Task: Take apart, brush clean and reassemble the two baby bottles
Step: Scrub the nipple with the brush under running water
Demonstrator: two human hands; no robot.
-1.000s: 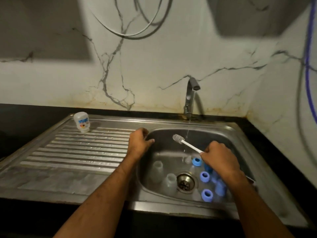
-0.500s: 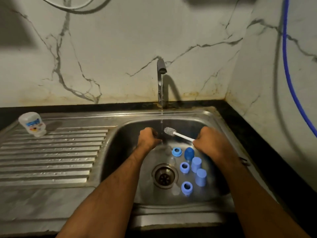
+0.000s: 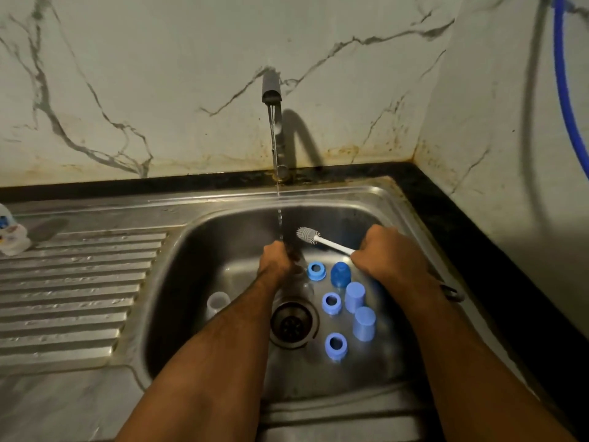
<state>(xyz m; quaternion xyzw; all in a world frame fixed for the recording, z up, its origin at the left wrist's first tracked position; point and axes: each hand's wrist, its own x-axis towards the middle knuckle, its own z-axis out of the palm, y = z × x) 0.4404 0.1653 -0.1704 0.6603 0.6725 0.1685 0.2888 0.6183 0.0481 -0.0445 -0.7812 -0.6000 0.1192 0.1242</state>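
Water runs from the tap [image 3: 272, 90] onto my left hand [image 3: 276, 262], which is deep in the sink [image 3: 223, 199]. Its fingers are curled round something clear, apparently a bottle body [image 3: 302, 280], mostly hidden. My right hand [image 3: 389, 260] grips the white handle of the bottle brush [image 3: 308, 234], whose grey head points left beside the stream. A second clear bottle [image 3: 218, 303] stands left of my left forearm. On the basin floor lie three blue rings [image 3: 331, 303], two light blue caps [image 3: 354, 296] and a dark blue dome cap [image 3: 340, 275].
The drain [image 3: 293, 323] sits between my forearms. A ribbed drainboard [image 3: 73, 282] stretches to the left, with a small white soap bottle [image 3: 11, 232] at its far corner. Black counter edges the sink on the right. A blue hose [image 3: 564, 74] hangs on the right wall.
My left hand left the sink rim and went down into the basin under the water stream. The brush in my right hand stayed pointing left. The view tilted down toward the basin.
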